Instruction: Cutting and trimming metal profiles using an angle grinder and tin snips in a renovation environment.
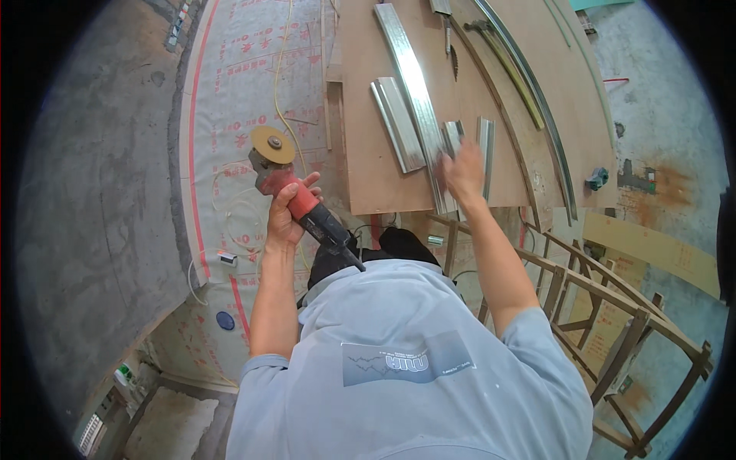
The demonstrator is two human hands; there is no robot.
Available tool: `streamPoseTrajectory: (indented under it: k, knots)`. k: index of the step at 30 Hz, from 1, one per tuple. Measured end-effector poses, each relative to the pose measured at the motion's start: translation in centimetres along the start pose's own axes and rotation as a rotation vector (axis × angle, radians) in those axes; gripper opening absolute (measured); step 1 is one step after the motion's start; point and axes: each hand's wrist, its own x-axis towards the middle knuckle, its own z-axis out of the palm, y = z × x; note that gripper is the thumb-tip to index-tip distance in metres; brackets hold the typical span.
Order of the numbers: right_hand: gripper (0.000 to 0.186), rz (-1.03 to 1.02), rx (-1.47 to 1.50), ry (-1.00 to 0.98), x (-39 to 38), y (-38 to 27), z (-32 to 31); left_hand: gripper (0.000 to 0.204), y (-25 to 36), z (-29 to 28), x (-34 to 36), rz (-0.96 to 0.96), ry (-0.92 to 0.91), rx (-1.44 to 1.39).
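My left hand (285,213) is wrapped round the red and black body of an angle grinder (303,201). Its round yellowish disc (273,144) faces up, beyond the hand and left of the plywood table. Over the table's near part, my right hand (464,170) is at a short metal channel (453,132) and beside a long shiny metal strip (414,80). Motion smears its fingers, so I cannot make out whether they grip anything. Another short channel (485,153) lies just right of that hand, and a wider channel piece (397,126) lies to its left.
A hammer (510,65) and a long curved-looking metal rail (537,92) lie on the plywood table (376,188). Wooden sawhorse-like frames (606,287) stand at the right. A yellow cord (279,92) runs over the printed floor sheeting (238,146).
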Motion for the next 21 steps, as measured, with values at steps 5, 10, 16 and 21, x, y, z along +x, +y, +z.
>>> streamPoseTrajectory:
  k: [5, 10, 16, 21]
  knots:
    - [0.028, 0.184, 0.173, -0.258, -3.5, 2.9, -1.4, 0.048, 2.0, -3.0, 2.0, -0.095, -0.031, -0.008]
    - [0.019, 0.203, 0.734, -0.329, -4.4, -6.6, -4.7, 0.043, 2.5, -3.0, 3.9, -0.168, -0.051, -0.011]
    - [0.021, 0.131, 0.954, -0.54, -3.7, -14.0, 2.0, 0.034, 0.2, -3.3, 7.5, -0.323, 0.038, -0.062]
    - [0.027, 0.112, 0.817, -0.605, -2.7, -13.5, 5.3, 0.033, -1.1, -2.2, 8.7, -0.388, 0.157, 0.007]
